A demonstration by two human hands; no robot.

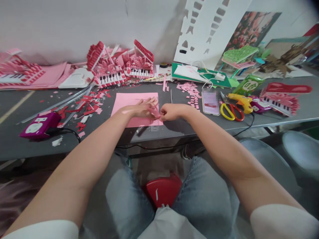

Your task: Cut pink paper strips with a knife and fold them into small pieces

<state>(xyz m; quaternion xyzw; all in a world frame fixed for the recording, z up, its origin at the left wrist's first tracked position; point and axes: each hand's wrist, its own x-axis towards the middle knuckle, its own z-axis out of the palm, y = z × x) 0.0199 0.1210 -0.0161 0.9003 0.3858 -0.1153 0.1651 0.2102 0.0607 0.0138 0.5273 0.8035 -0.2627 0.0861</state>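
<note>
A pink paper sheet (pixel 129 101) lies on the grey table (pixel 22 142) in front of me. My left hand (pixel 142 109) rests on its right part with fingers stretched out, touching a small pink paper piece (pixel 156 112). My right hand (pixel 170 112) is closed in a pinch on that same small piece at the sheet's right edge. A clear ruler (pixel 154 125) lies just below the hands at the table's front edge.
Paper pianos in red and pink (pixel 117 66) stand at the back. Red scraps (pixel 84 106) lie left, a magenta device (pixel 40 124) further left. A phone (pixel 210 102), yellow-handled scissors (pixel 231 111) and a glue gun (pixel 240 99) lie right. A red stool (pixel 163 189) sits between my knees.
</note>
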